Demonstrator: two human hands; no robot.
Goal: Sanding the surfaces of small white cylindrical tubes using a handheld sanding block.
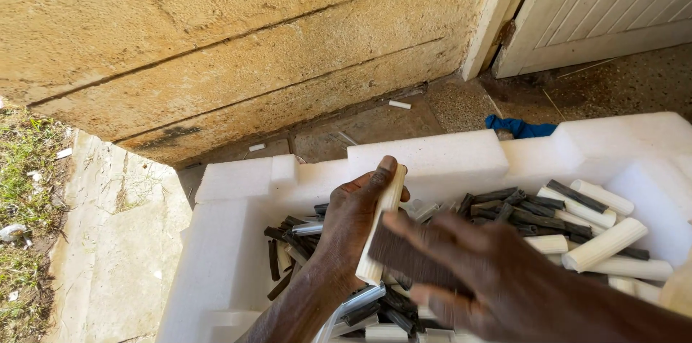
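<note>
A white foam box [238, 184] stands by a yellowish wall [216, 47], filled with loose black and white ribbed sticks [569, 217]. Above it, the left hand [349, 224] has its fingers closed round one white stick [380, 231], held upright. Just beside it, the right hand [490, 278] grips a dark ribbed stick [407, 256], blurred, touching the white one.

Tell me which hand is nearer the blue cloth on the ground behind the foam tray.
Right. The right hand sits below the blue cloth, over the tray's right half; the left hand, whose grip is on a white ribbed tube, is farther left.
</note>
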